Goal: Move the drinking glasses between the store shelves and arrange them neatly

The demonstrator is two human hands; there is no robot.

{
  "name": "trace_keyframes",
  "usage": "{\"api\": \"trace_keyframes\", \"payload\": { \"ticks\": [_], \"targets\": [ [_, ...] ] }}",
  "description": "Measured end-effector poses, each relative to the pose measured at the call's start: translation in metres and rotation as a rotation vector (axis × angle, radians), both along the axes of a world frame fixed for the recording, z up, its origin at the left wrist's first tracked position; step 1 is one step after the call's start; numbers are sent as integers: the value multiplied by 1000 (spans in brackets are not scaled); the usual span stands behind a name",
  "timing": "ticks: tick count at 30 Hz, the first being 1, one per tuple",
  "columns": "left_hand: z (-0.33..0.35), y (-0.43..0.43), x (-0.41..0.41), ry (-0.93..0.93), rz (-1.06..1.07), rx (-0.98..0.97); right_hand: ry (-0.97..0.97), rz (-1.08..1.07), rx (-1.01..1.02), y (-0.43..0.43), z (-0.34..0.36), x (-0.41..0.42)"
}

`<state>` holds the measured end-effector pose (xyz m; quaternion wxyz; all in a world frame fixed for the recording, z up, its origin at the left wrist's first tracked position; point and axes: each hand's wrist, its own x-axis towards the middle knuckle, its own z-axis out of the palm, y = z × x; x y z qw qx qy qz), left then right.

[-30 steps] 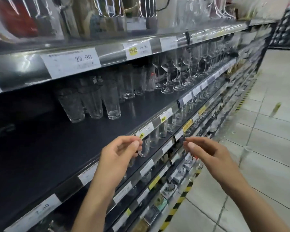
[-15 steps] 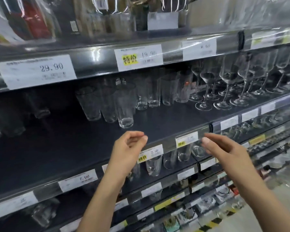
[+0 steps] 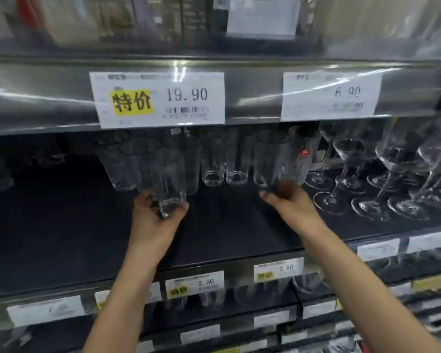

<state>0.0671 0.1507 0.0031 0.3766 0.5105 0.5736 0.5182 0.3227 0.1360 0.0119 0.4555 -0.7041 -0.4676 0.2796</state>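
Several clear tumblers (image 3: 122, 171) stand in a cluster on the dark middle shelf (image 3: 61, 238). My left hand (image 3: 153, 225) grips the base of the front tumbler (image 3: 171, 179), thumb on its right side and fingers on its left. My right hand (image 3: 290, 207) is at the foot of a tall glass with a red sticker (image 3: 303, 154), thumb stretched out to the left. Motion blur hides whether it holds that glass. Two slim tall glasses (image 3: 224, 164) stand between the hands.
Stemmed wine glasses (image 3: 354, 161) crowd the right part of the same shelf. The shelf above has a low front rail with price labels (image 3: 161, 98). More glasses (image 3: 211, 299) stand on the shelf below. Bare dark shelf surface lies left of and in front of the tumblers.
The view has swung to face the shelf. Both hands have moved from the shelf's front edge in to the glasses, and my left hand has closed round the front tumbler's base.
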Motion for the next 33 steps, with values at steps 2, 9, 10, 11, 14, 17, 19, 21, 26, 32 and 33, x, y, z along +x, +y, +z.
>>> {"api": "trace_keyframes", "payload": {
  "ticks": [2, 9, 10, 11, 14, 17, 19, 21, 26, 32, 33],
  "targets": [
    [-5, 8, -1, 56, -4, -24, 5, -7, 17, 17, -5, 4],
    [-4, 18, 2, 90, 19, -32, 31, -42, 44, 56, -13, 10],
    [-3, 19, 4, 79, 28, -30, 30, -43, 43, 60, -13, 11],
    [-4, 20, 5, 69, 48, -37, 35, -48, 41, 64, -12, 12],
    [-4, 23, 8, 101, 68, -47, 28, -69, 51, 72, -15, 13],
    [-4, 23, 8, 121, 88, -68, -3, -127, 90, 75, -17, 10],
    [-3, 22, 10, 141, 94, -77, -21, -154, 99, 74, -15, 8],
    [-2, 20, 10, 164, 94, -76, -40, -165, 93, 72, -14, 7],
    [-1, 10, 9, 205, 93, -70, -74, -139, 97, 62, -15, 10],
    [3, 1, 3, 161, 36, -82, -84, 11, 57, 47, -12, 22],
    [4, 1, 3, 144, 12, -71, -72, 35, 63, 47, -10, 23]
  ]
}}
